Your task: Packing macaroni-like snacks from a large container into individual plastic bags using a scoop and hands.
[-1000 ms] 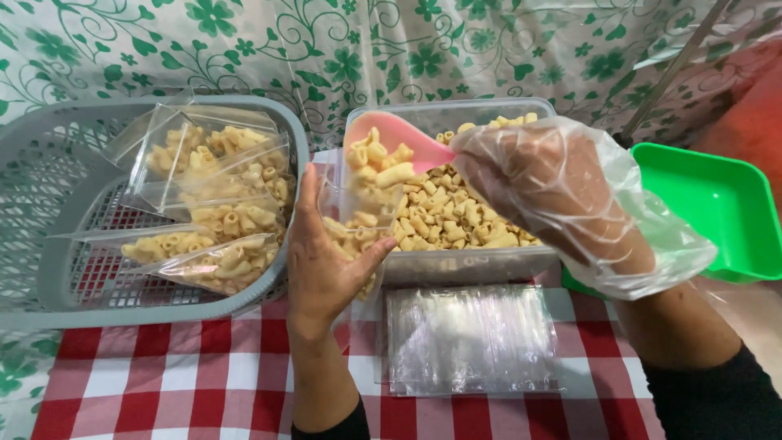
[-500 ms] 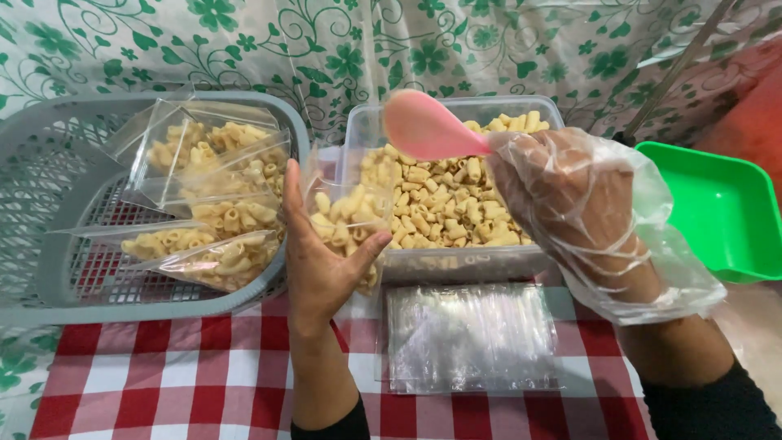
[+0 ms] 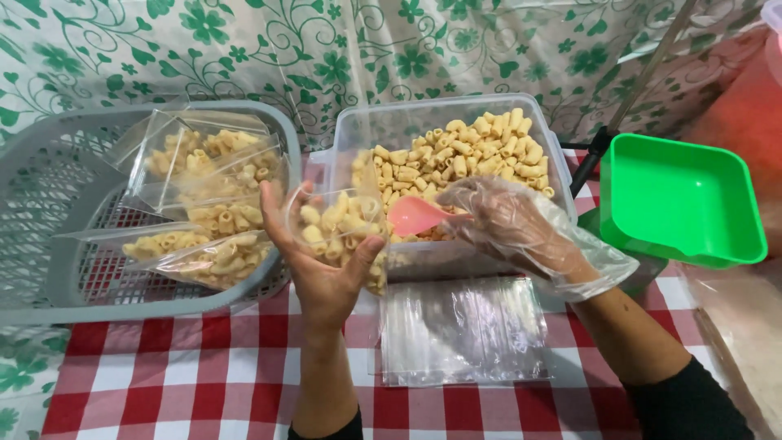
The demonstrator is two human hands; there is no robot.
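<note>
Left hand (image 3: 322, 253) bare, palm up, fingers (image 3: 274, 213) spread and curled around a small clear bag (image 3: 338, 228) partly filled with pale macaroni pieces; thumb presses the bag's right side. The bag sits in the palm, mouth open toward the top, held just in front of the clear tub (image 3: 440, 130).

Right hand (image 3: 517, 224) wears a loose clear plastic glove, fingers pinched together on the handle of a pink scoop (image 3: 415, 214). The scoop bowl points left, right beside the bag's rim, over the tub's front edge. Can't tell if anything is in the scoop.

The clear tub is rectangular, holding a heap of the same macaroni piled mostly toward the back right; the front left part is lower.

Grey basket (image 3: 49, 204) on the left, slatted bottom, holds several filled bags (image 3: 212, 200) of macaroni lying flat and overlapping.

Green square tray (image 3: 680, 200) on the right, tilted, inside shows nothing but bare green.

Stack of flat empty bags (image 3: 464, 330) lies on the worktop (image 3: 204, 383) just in front of the tub, between the two forearms. The worktop is covered with a red and white checked cloth. Green floral cloth (image 3: 326, 49) hangs behind everything.
</note>
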